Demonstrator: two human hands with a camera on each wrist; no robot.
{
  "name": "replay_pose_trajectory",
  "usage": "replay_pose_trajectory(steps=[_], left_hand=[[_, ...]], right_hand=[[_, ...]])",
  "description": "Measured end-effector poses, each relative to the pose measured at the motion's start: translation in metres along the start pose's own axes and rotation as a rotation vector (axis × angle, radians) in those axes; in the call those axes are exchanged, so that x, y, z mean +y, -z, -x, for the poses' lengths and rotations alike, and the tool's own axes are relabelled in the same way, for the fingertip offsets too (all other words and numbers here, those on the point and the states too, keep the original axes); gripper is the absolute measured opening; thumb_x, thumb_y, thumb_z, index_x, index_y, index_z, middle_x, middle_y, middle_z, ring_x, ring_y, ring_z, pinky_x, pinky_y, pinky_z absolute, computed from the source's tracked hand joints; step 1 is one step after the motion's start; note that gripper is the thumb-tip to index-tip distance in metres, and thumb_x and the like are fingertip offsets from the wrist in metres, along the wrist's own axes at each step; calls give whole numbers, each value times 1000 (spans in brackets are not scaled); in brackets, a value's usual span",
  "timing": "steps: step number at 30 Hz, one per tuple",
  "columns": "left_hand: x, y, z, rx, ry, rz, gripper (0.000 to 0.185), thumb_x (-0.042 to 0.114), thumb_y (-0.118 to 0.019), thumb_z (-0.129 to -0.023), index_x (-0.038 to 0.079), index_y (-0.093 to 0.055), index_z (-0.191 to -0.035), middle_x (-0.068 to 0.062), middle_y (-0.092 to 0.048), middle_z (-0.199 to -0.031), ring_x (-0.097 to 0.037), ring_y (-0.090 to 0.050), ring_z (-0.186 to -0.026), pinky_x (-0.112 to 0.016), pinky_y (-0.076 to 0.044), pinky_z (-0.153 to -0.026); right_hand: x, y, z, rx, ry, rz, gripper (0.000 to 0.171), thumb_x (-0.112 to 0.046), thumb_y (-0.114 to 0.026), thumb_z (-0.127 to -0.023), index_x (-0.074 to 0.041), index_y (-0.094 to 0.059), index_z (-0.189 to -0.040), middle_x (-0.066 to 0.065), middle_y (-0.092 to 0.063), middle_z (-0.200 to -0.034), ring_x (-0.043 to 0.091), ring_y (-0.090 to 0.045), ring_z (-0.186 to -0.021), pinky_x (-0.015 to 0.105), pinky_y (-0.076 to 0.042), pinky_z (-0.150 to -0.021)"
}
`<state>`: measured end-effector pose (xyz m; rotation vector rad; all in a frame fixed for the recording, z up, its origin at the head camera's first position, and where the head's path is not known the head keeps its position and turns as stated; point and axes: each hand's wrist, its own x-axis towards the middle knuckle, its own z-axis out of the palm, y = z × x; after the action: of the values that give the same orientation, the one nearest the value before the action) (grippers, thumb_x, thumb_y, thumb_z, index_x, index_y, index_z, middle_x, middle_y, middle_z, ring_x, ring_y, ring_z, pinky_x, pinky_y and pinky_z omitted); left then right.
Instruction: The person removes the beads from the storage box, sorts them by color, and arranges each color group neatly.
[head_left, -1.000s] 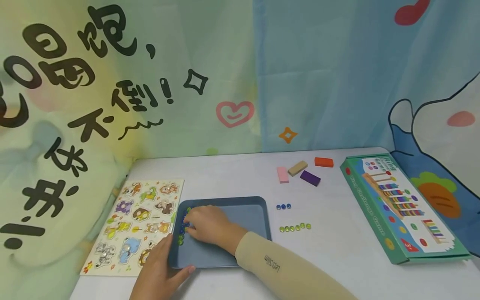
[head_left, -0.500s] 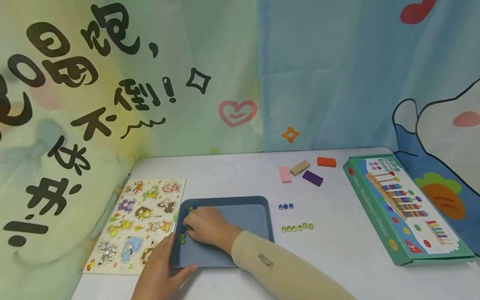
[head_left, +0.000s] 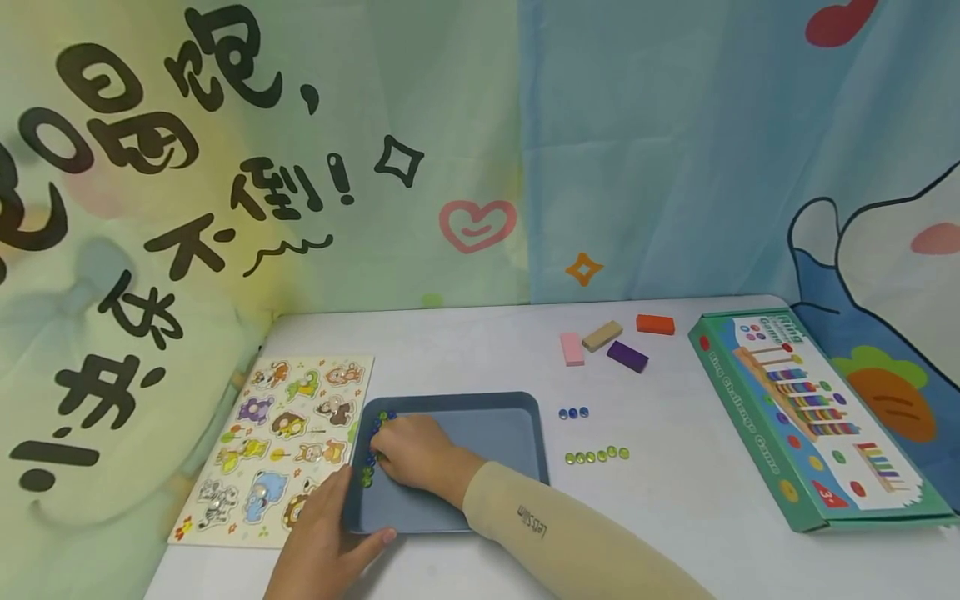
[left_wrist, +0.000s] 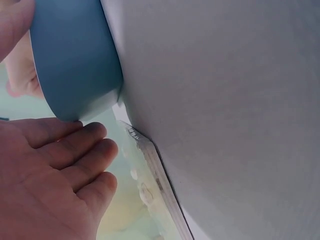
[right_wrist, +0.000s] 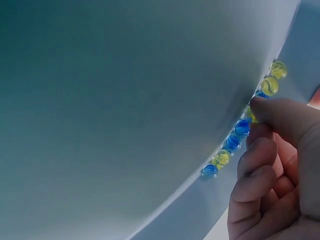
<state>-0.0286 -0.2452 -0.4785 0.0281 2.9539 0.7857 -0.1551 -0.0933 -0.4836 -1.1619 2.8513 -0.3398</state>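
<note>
While the left hand stays put, flat against the blue tray's near-left corner, the right hand has barely shifted, fingers curled, pinching at the marbles lined along the tray's left wall, so picking's still ongoing.

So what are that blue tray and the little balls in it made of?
The blue tray looks like matte plastic: smooth, evenly coloured, with rounded corners and no shine, though painted metal is possible. The small balls look like glass marbles: glossy and see-through, with blue or yellow swirls inside. The right hand touches them.
</note>
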Motion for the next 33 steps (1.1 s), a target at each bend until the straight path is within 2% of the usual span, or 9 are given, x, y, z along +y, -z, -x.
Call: replay_pose_trajectory(steps=[5, 8, 10, 12, 15, 19, 27, 33], left_hand=[[0, 0, -1, -21, 14, 5, 113, 65, -80, -83, 0, -33, -161, -24, -42, -163, -47, -43, -149, -64, -40, -121], [0, 0, -1, -42, 34, 2, 115, 67, -80, -82, 0, -32, -162, -23, -41, -164, -47, -41, -150, -64, -40, -121], [1, 0, -1, -56, 48, -7, 116, 68, -79, -82, 0, -30, -163, -24, -40, -165, -48, -40, -150, -65, -40, -121], [1, 1, 0, -64, 57, -15, 117, 69, -78, -82, 1, -29, -163, -24, -39, -165, -48, -39, -151, -65, -39, -122], [1, 1, 0, -64, 56, -24, 117, 68, -79, -82, 0, -29, -163, -25, -39, -165, -49, -39, -151, -64, -38, -123], [2, 2, 0, -63, 56, -30, 117, 67, -79, -82, -1, -29, -163, -26, -39, -165, -49, -39, -151, -65, -38, -123], [1, 2, -1, -95, 73, -42, 119, 71, -78, -81, 1, -29, -163, -26, -38, -165, -51, -38, -150, -66, -36, -123], [2, 2, -2, -109, 77, -44, 119, 71, -78, -81, 0, -28, -163, -27, -37, -165, -51, -37, -151, -67, -35, -123]], right_hand=[[1, 6, 4, 9, -10, -16, 11, -24, -75, -96, -26, -83, -103, -13, -81, -100, 6, -76, -92, 20, -62, -77], [4, 17, 10, 34, -16, -26, 14, -24, -73, -97, -26, -83, -107, -14, -80, -106, 5, -75, -96, 21, -62, -81], [8, 28, 17, 65, -22, -27, 16, -25, -73, -97, -26, -83, -110, -13, -80, -109, 2, -74, -92, 19, -61, -77], [14, 40, 25, 103, -25, -27, 16, -28, -74, -98, -26, -82, -111, -13, -80, -105, 0, -70, -81, 17, -57, -68], [26, 57, 41, 170, -41, -57, 14, -30, -76, -97, -25, -82, -109, -12, -76, -90, -2, -57, -65, 15, -47, -56], [46, 73, 65, 250, -68, -115, 11, -28, -78, -96, -23, -82, -104, -11, -65, -75, 0, -48, -61, 15, -38, -53], [84, 90, 108, 395, -124, -174, 9, -20, -82, -91, -20, -82, -99, -12, -56, -70, 0, -44, -61, 14, -34, -52], [119, 97, 146, 410, -262, -139, 12, -19, -84, -88, -20, -82, -99, -12, -53, -69, 2, -45, -64, 17, -36, -53]])
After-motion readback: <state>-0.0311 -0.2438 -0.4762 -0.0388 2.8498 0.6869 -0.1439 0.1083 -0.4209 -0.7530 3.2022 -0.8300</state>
